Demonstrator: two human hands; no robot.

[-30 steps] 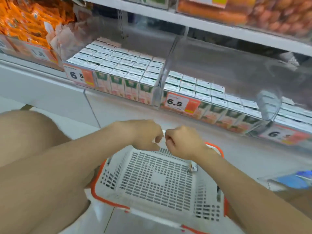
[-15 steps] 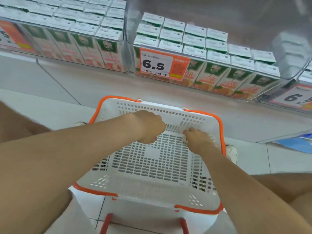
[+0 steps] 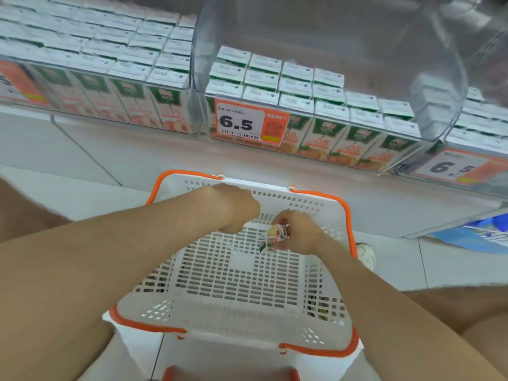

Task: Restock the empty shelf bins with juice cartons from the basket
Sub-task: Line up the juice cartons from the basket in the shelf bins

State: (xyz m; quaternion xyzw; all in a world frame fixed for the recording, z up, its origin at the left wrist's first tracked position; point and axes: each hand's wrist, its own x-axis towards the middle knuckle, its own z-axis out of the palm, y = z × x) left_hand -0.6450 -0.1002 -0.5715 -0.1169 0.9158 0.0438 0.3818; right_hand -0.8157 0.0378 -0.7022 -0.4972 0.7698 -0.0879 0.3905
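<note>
A white basket with an orange rim stands on the floor below the shelf and holds no cartons. Both hands reach into its far end. My right hand grips a crumpled plastic wrapper printed with a barcode. My left hand is curled just left of it, pinching the clear film that trails from the wrapper. Juice cartons with white tops and green-and-orange fronts fill the clear shelf bin above, behind a 6.5 price tag.
More cartons pack the bin on the left, and another bin with a price tag sits at the right. A blue package lies on the floor at right. My shoe shows beside the basket, my knees on both sides.
My view tilted down from the shelf onto the basket. Both hands dropped from above the basket's rim into its far end, and the crumpled wrapper now shows in my right hand.
</note>
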